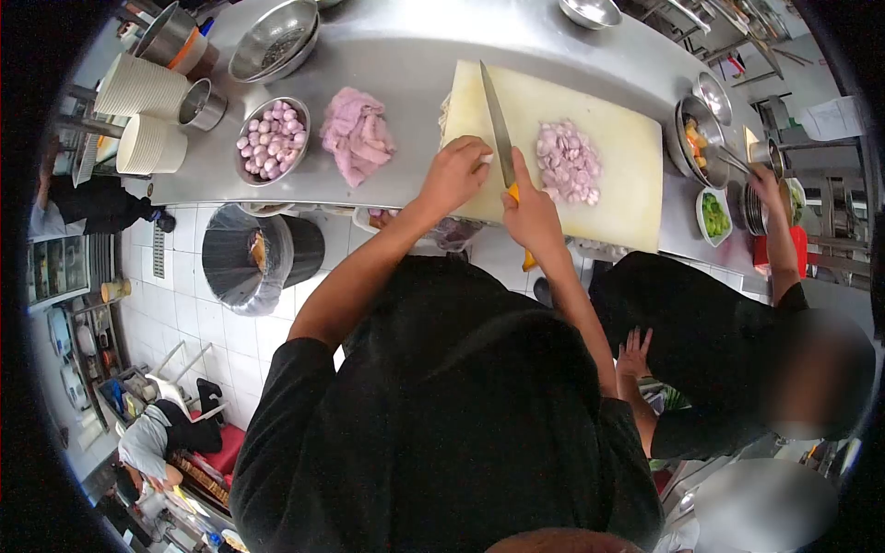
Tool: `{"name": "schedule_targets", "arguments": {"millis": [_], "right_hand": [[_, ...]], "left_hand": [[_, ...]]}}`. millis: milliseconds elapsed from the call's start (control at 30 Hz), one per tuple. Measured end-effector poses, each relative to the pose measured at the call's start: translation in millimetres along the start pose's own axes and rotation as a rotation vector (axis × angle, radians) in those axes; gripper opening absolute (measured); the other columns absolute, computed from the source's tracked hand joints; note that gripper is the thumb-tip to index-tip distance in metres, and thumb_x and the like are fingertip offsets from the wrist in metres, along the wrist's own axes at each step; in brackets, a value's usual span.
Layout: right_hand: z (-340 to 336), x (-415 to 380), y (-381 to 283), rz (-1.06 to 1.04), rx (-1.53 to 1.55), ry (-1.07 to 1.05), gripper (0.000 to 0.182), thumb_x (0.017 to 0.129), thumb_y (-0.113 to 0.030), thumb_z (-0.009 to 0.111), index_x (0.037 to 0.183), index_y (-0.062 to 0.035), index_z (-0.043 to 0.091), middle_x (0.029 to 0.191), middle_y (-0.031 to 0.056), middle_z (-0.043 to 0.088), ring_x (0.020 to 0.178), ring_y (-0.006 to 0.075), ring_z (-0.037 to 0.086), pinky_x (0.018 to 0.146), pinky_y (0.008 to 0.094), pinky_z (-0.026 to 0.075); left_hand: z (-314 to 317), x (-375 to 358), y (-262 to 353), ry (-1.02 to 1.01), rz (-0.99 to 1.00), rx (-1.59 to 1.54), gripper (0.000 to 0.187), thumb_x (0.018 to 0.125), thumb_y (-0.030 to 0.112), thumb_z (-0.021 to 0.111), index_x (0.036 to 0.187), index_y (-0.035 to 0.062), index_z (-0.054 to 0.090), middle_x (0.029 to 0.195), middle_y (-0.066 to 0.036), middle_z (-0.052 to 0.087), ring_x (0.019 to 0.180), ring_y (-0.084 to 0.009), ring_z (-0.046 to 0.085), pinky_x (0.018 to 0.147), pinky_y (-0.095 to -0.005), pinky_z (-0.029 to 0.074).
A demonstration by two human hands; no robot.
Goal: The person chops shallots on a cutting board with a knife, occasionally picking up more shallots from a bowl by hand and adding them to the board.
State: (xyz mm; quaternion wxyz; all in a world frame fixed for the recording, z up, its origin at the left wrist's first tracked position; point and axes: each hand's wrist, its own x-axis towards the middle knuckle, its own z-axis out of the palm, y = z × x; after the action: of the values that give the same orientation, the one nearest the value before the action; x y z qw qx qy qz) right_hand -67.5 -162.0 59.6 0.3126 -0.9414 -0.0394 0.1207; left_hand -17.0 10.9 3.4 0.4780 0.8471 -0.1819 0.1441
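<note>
My right hand (533,219) is wrapped round the yellow handle of a kitchen knife (498,120). The long blade points away from me over the white cutting board (636,120). Close to the left of the blade, my left hand (454,177) is closed with its fingers curled at the board's near left side. A small pale bit shows at its fingertips, too small to name. Right of the knife lies a pile of cut shallots (568,162) on the board. A steel bowl of peeled shallots (273,140) stands farther left on the counter, beside a crumpled pink cloth (358,136).
Stacked white bowls (138,88), a steel pot (203,104) and nested steel bowls (274,41) stand at the left. A lined bin (230,286) is below the counter. At the right, a co-worker (710,341) reaches toward pans near a dish of green vegetables (713,217).
</note>
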Motion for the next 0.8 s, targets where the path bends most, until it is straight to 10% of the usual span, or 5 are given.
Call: {"name": "schedule_targets", "arguments": {"millis": [800], "right_hand": [[-8.0, 2.5, -18.4, 0.039, -0.016, -0.116, 0.080, 0.093, -0.015, 0.055, 0.159, -0.0091, 0.009, 0.086, 0.0314, 0.068, 0.082, 0.0502, 0.065, 0.079, 0.0562, 0.050]], "left_hand": [[9.4, -2.0, -1.1, 0.034, -0.084, -0.052, 0.012, 0.084, 0.005, 0.069, 0.094, -0.0013, 0.072, 0.096, -0.012, 0.071, 0.076, -0.0252, 0.069, 0.069, -0.0318, 0.057]]}}
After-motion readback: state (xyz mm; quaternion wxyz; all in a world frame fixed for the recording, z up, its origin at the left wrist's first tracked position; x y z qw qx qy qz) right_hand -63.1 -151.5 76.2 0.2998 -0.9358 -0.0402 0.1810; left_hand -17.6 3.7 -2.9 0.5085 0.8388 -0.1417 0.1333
